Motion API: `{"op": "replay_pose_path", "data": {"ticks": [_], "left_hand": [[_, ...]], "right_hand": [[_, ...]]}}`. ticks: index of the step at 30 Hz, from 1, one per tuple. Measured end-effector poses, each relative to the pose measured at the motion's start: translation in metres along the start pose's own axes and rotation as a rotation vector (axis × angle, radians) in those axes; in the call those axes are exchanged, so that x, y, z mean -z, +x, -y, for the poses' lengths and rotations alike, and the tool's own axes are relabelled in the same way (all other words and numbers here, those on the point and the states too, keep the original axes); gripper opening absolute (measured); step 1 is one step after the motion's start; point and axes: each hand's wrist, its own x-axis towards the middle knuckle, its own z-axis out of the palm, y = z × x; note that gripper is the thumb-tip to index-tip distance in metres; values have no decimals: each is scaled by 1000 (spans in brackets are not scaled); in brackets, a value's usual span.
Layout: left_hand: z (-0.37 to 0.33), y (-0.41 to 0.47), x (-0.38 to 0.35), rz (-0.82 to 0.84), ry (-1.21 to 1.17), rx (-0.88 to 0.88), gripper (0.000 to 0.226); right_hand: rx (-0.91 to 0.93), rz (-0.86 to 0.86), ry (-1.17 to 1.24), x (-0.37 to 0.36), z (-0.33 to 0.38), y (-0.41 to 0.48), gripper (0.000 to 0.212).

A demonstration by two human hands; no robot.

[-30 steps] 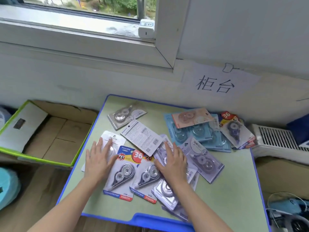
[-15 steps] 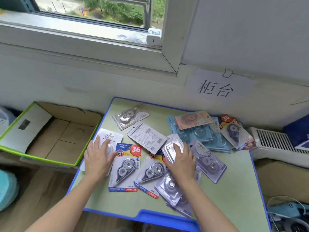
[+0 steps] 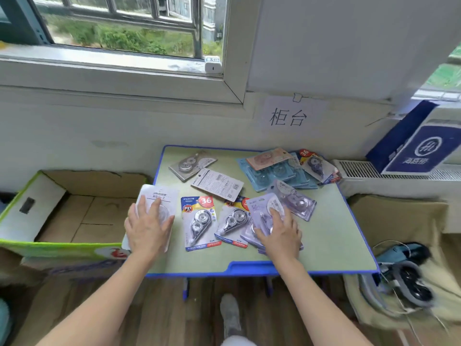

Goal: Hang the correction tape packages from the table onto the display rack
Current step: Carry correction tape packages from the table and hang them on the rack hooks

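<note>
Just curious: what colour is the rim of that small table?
The table's rim is blue, around a pale green top, clearest in the head view.

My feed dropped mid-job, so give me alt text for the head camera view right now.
Both hands lie flat on correction tape packages on a green table: the left hand on a white package at its left edge, the right hand on a lilac stack near the front. Around them other packages lie scattered; no display rack shows.
</note>
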Motion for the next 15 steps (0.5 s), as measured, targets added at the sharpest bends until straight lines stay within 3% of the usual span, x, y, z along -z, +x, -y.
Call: {"op": "replay_pose_path", "data": {"ticks": [7,15], "left_hand": [[-10,-56,13,54,-24,-185,56],[-84,-144,4,154,-54,-487,51]], "right_hand": [[-111,-35,95,2,-23,-87,70],[-384,-151,215,14,-117,-198,68]]}}
